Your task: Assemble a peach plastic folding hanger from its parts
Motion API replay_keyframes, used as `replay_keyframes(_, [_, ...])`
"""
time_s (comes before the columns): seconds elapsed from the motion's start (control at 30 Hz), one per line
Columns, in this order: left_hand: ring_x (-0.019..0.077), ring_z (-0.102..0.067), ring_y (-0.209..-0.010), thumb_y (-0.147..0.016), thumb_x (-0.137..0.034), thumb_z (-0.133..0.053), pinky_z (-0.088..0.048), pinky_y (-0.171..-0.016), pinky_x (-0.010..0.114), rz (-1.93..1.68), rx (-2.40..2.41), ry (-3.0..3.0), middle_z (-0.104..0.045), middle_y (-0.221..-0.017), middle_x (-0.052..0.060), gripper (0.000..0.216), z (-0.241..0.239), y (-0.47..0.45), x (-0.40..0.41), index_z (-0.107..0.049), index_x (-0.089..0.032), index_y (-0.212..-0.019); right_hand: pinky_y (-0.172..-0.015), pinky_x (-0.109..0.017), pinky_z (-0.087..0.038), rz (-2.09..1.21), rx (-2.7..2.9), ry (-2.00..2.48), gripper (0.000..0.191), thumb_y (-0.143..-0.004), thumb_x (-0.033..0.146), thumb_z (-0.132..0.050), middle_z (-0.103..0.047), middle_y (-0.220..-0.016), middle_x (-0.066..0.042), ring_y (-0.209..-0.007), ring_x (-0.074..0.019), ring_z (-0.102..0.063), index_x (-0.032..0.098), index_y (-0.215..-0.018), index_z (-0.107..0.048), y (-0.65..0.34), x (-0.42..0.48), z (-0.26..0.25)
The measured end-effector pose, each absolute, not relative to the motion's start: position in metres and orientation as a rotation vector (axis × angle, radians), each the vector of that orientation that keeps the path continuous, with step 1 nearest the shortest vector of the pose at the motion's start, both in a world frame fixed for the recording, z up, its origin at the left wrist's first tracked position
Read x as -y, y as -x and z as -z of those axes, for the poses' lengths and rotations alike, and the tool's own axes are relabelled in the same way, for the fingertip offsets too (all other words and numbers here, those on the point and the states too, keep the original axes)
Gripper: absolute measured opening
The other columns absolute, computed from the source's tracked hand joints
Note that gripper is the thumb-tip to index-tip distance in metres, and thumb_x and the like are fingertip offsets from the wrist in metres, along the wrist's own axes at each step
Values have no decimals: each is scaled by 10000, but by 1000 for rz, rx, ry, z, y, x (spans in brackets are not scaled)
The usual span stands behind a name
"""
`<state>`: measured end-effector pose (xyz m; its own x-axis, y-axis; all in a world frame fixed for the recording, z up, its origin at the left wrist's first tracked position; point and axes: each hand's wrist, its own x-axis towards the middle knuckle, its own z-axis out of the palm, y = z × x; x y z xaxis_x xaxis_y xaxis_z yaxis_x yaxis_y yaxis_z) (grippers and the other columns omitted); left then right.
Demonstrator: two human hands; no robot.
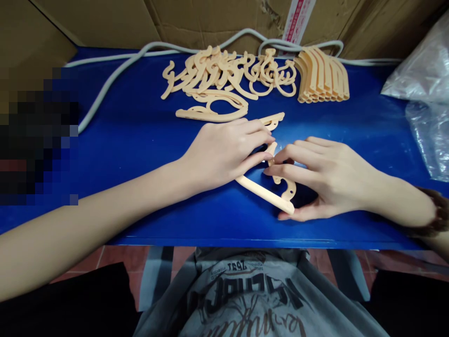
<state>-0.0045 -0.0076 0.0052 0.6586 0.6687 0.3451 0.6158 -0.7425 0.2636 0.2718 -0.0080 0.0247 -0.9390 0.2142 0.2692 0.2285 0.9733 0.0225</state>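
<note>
Both my hands are on a beige plastic folding hanger (264,193) low over the blue table. My left hand (228,152) comes from the left, its fingers closed around the hanger's middle and hiding much of it. One arm of the hanger slants down to the right below that hand, and another beige end sticks out beyond the fingers. My right hand (328,180) pinches a small beige part (271,152) at the centre with its index and middle fingers, while the thumb touches the lower arm's tip. How the parts join is hidden by the fingers.
Behind my hands lie beige folded hanger pieces (213,112), a loose pile of hooks (217,70) and a neat stack of hanger arms (322,77). A grey cable (115,77) runs along the back, before cardboard (217,23). Clear plastic bags (421,70) sit at right.
</note>
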Motion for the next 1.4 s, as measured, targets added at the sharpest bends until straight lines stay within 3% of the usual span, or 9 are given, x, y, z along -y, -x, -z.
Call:
replay_keyframes(0.27, [331,-795,-1317,-1208,-373,-543,-607,-1021,431,-637,-1024,-2762,-837,-1440,100,342,-6,8,3,-801,-202,-1354,-764,-367,-456,300,2856,314,722,-1165,808,-392,-677,-962,-74,-826,-226,-559,167,-1082,-714,-271,5,-27])
replay_keyframes(0.5, [345,-792,-1305,-1210,-367,-550,-607,-1048,450,-642,-970,-2803,-827,-1401,125,335,-3,10,-2,-786,-171,-1347,-746,-363,-385,415,2858,333,704,-1143,834,-411,-606,-912,-49,-808,-215,-473,216,-924,-667,-272,6,-25])
replay_keyframes(0.67, [340,-789,-1295,-1203,-337,-568,-614,-1060,460,-650,-936,-2802,-819,-1399,127,310,-2,10,-3,-785,-166,-1345,-742,-364,-387,304,2921,368,758,-1148,863,-314,-584,-905,-49,-820,-226,-488,224,-923,-652,-272,3,-23])
replay_keyframes(1.17, [337,-786,-1245,-1194,-334,-590,-621,-1067,474,-656,-920,-2827,-824,-1367,129,295,0,10,-4,-789,-159,-1324,-712,-352,-371,123,2975,366,744,-1147,850,-277,-553,-810,-4,-712,-201,-491,232,-891,-602,-271,4,-23])
replay_keyframes(1.4, [328,-791,-1233,-1220,-328,-535,-623,-1073,477,-677,-896,-2843,-826,-1356,130,322,1,9,-4,-799,-158,-1290,-648,-318,-328,72,2954,447,682,-1166,808,-348,-507,-703,24,-647,-178,-504,249,-816,-523,-273,8,-23])
